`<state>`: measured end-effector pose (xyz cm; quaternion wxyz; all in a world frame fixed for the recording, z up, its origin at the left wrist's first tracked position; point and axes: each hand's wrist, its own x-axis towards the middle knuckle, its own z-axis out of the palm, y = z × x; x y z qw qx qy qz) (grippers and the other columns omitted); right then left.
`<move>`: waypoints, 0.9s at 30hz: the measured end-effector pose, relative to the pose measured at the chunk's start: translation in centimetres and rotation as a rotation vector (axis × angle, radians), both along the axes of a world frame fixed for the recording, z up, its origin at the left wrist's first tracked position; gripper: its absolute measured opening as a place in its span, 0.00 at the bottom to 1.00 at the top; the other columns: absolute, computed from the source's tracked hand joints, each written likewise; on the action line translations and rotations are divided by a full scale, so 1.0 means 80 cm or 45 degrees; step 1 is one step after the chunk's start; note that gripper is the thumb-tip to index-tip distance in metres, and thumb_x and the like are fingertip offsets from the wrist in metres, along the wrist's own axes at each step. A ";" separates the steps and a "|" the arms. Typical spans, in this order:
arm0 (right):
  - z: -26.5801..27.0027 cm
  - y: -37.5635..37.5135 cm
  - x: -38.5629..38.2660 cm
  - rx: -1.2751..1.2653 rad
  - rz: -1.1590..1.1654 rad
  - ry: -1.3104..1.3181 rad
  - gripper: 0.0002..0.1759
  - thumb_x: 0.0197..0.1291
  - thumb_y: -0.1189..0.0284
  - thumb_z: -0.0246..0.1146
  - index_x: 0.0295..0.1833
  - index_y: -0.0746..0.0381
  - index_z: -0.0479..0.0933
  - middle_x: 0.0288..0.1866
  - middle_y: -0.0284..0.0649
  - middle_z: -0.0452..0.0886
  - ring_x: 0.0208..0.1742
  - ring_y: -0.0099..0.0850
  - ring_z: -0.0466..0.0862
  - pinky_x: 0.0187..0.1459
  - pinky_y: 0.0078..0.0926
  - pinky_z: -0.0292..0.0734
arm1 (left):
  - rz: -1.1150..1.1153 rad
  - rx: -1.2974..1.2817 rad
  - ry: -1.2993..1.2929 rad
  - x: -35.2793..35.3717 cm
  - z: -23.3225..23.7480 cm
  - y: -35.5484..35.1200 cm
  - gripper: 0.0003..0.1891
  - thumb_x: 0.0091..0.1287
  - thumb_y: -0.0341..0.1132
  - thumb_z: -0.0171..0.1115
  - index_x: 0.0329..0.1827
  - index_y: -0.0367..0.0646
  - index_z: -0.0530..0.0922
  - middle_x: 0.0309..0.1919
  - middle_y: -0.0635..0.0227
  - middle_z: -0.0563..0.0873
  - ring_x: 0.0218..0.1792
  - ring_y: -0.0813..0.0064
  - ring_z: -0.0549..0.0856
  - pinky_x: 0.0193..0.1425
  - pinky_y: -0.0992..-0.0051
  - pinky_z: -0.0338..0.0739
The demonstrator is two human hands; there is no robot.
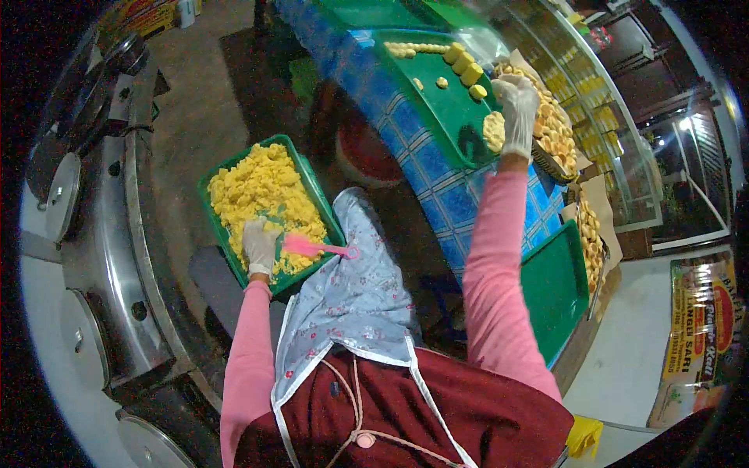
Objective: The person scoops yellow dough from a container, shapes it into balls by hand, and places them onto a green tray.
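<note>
My left hand (259, 246), in a clear glove, reaches into a green tray (318, 195) of crumbly yellow mash (261, 187). Its fingers curl around some of the mash. Beside it a pink spatula (308, 247) lies partly on the mash. My right hand (518, 109), gloved too, is held over the right edge of another green tray (433, 97) with its fingers curled in; what they hold, if anything, is hidden. That tray carries yellow blocks (462, 64), a row of small pale dough pieces (415, 49) and a flattened pale dough piece (494, 131) just below my hand.
The trays on the right stand on a table with a blue checked cloth (425, 171). Beyond are trays of golden baked pieces (555, 132) and a glass display case (581, 86). Another green tray (554, 288) sits nearer me. A metal counter with round lids (66, 195) runs along the left.
</note>
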<state>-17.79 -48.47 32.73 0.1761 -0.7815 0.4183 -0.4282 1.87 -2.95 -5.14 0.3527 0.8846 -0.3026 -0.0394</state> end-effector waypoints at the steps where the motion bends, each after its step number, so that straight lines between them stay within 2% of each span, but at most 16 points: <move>1: -0.019 -0.055 0.000 0.037 0.050 0.052 0.19 0.46 0.67 0.73 0.44 0.66 0.87 0.33 0.40 0.87 0.32 0.27 0.85 0.36 0.25 0.79 | 0.007 -0.073 -0.038 0.001 -0.005 0.001 0.27 0.54 0.37 0.74 0.57 0.37 0.81 0.44 0.49 0.80 0.48 0.50 0.79 0.54 0.57 0.73; 2: -0.034 -0.098 0.003 0.069 0.105 0.102 0.19 0.45 0.66 0.73 0.43 0.65 0.87 0.33 0.40 0.88 0.33 0.28 0.85 0.37 0.27 0.80 | 0.012 -0.072 -0.039 -0.001 0.000 0.002 0.28 0.55 0.38 0.74 0.59 0.37 0.80 0.45 0.49 0.80 0.48 0.49 0.79 0.55 0.57 0.73; 4: -0.031 -0.104 0.019 -0.017 -0.020 0.485 0.15 0.42 0.66 0.70 0.37 0.62 0.86 0.39 0.49 0.89 0.40 0.45 0.89 0.43 0.39 0.82 | 0.041 -0.077 -0.037 -0.017 0.011 0.004 0.30 0.55 0.39 0.74 0.62 0.38 0.78 0.46 0.48 0.80 0.49 0.49 0.79 0.55 0.57 0.73; 5: -0.031 -0.109 0.036 -0.176 -0.210 0.753 0.14 0.43 0.66 0.71 0.35 0.62 0.86 0.40 0.52 0.88 0.42 0.49 0.88 0.43 0.43 0.82 | 0.055 -0.109 -0.112 -0.024 0.013 0.005 0.31 0.58 0.37 0.71 0.65 0.36 0.75 0.52 0.46 0.78 0.54 0.49 0.77 0.58 0.57 0.71; 8: -0.056 -0.133 0.034 -0.172 -0.169 0.726 0.17 0.44 0.61 0.72 0.38 0.61 0.86 0.42 0.52 0.88 0.46 0.49 0.88 0.45 0.44 0.82 | 0.060 -0.157 -0.329 -0.048 -0.010 0.017 0.34 0.64 0.31 0.62 0.74 0.30 0.65 0.69 0.40 0.72 0.69 0.46 0.72 0.69 0.59 0.67; 9: -0.056 -0.126 0.036 -0.158 -0.244 0.806 0.21 0.43 0.59 0.73 0.42 0.61 0.86 0.45 0.51 0.88 0.50 0.49 0.88 0.48 0.45 0.82 | 0.006 -0.038 -0.147 -0.052 -0.008 0.018 0.34 0.64 0.24 0.55 0.76 0.25 0.60 0.74 0.39 0.65 0.74 0.46 0.66 0.74 0.60 0.61; 12: -0.053 -0.111 0.038 -0.094 -0.291 0.843 0.23 0.43 0.60 0.75 0.45 0.60 0.85 0.46 0.52 0.88 0.51 0.47 0.87 0.49 0.44 0.81 | -0.013 0.072 -0.123 -0.065 0.044 0.011 0.37 0.60 0.21 0.54 0.76 0.26 0.59 0.74 0.39 0.65 0.74 0.46 0.66 0.75 0.58 0.61; 13: -0.049 -0.101 0.037 -0.092 -0.285 0.775 0.23 0.42 0.61 0.76 0.44 0.60 0.85 0.45 0.52 0.88 0.50 0.46 0.88 0.50 0.43 0.81 | -0.043 0.113 -0.218 -0.061 0.027 0.011 0.38 0.58 0.19 0.53 0.77 0.26 0.57 0.75 0.39 0.64 0.73 0.45 0.66 0.74 0.58 0.62; 16: -0.052 -0.111 0.030 0.011 -0.152 0.776 0.30 0.39 0.57 0.77 0.49 0.60 0.85 0.46 0.50 0.88 0.50 0.43 0.87 0.50 0.39 0.80 | -0.047 0.127 -0.189 -0.056 0.025 0.009 0.39 0.57 0.19 0.53 0.77 0.26 0.57 0.75 0.39 0.63 0.70 0.44 0.69 0.73 0.59 0.64; 17: -0.063 -0.120 0.028 -0.035 -0.122 0.724 0.34 0.38 0.58 0.79 0.54 0.61 0.84 0.48 0.52 0.88 0.51 0.44 0.87 0.51 0.38 0.80 | -0.046 0.149 -0.184 -0.056 0.026 0.008 0.39 0.57 0.18 0.53 0.77 0.26 0.58 0.75 0.39 0.63 0.69 0.44 0.69 0.72 0.60 0.64; 23: -0.076 -0.132 0.041 -0.087 -0.234 0.742 0.33 0.41 0.56 0.77 0.51 0.64 0.82 0.48 0.55 0.87 0.51 0.48 0.87 0.52 0.41 0.80 | -0.069 0.171 -0.234 -0.058 0.034 0.008 0.37 0.56 0.18 0.53 0.75 0.25 0.61 0.73 0.38 0.66 0.65 0.43 0.72 0.72 0.60 0.64; 24: -0.076 -0.130 0.045 -0.118 -0.283 0.847 0.30 0.45 0.54 0.75 0.50 0.63 0.81 0.50 0.55 0.86 0.53 0.52 0.86 0.53 0.46 0.81 | -0.069 0.168 -0.267 -0.057 0.029 0.007 0.37 0.56 0.18 0.53 0.75 0.25 0.61 0.73 0.38 0.66 0.64 0.43 0.72 0.72 0.60 0.65; 27: -0.075 -0.125 0.048 -0.126 -0.271 0.841 0.33 0.45 0.55 0.74 0.55 0.62 0.79 0.52 0.55 0.86 0.55 0.51 0.85 0.53 0.47 0.80 | -0.062 0.110 -0.345 -0.052 0.022 0.006 0.36 0.57 0.19 0.54 0.74 0.25 0.62 0.73 0.38 0.66 0.62 0.43 0.74 0.71 0.59 0.66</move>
